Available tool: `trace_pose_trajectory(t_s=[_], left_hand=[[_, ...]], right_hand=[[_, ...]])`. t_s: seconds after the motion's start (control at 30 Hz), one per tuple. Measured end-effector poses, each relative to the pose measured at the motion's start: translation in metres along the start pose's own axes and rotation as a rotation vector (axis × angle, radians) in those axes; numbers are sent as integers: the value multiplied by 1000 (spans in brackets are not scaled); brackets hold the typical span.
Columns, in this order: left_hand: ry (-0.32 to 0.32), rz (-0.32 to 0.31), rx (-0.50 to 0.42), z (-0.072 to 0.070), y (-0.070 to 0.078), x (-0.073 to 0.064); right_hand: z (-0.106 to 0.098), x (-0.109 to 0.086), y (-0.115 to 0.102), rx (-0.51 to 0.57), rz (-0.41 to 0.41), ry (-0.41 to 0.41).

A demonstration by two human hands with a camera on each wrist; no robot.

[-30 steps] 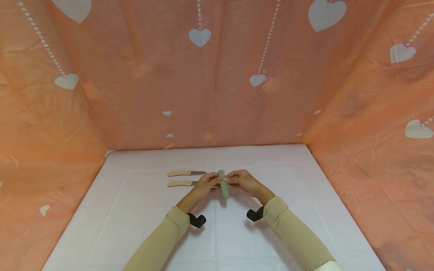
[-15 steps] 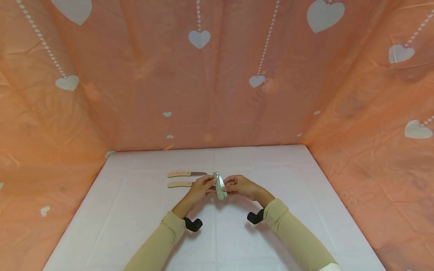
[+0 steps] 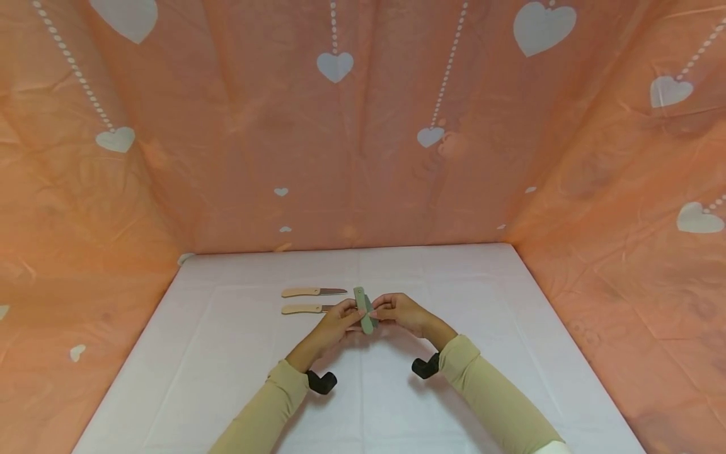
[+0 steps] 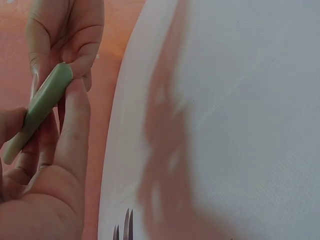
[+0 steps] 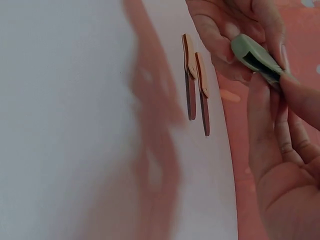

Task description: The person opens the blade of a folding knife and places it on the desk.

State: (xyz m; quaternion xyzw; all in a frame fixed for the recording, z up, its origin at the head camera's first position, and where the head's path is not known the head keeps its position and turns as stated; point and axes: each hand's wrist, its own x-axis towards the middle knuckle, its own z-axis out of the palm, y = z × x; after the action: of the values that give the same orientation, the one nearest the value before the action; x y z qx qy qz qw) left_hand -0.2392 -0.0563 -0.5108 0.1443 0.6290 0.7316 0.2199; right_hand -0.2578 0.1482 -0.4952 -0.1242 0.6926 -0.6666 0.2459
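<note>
A pale green folding knife (image 3: 360,295) is held up above the table between both hands, its blade standing partly out on the right side of the handle. My left hand (image 3: 331,325) grips the handle between thumb and fingers. My right hand (image 3: 407,314) pinches at the blade with thumb and fingertips. Up close, the right wrist view shows the dark slot in the green handle (image 5: 245,47), with fingers of both hands around it. In the left wrist view only the smooth back of the knife (image 4: 50,92) shows; fingers hide the blade there.
Two knives with light wooden handles lie side by side left of centre: a far knife (image 3: 302,292) and a near knife (image 3: 300,309), its blade tip hidden behind my left hand. A white cloth covers the table (image 3: 227,378). Orange curtains (image 3: 363,157) with hearts enclose it.
The blade, not visible a second ago, has swung partly out of the green handle. Both hands have shifted slightly left and toward me, and the knife has tilted a little.
</note>
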Motion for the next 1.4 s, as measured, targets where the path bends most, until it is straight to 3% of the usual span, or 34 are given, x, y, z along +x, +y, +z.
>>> trace_pose_trajectory(t_s=[0.6, 1.0, 1.4], left_hand=[[-5, 7, 10, -6, -13, -3], [-25, -23, 27, -12, -17, -12], [-50, -14, 43, -17, -15, -18]], right_hand=[[6, -2, 6, -80, 2, 23], [7, -5, 8, -90, -3, -24], [5, -2, 13, -86, 3, -40]])
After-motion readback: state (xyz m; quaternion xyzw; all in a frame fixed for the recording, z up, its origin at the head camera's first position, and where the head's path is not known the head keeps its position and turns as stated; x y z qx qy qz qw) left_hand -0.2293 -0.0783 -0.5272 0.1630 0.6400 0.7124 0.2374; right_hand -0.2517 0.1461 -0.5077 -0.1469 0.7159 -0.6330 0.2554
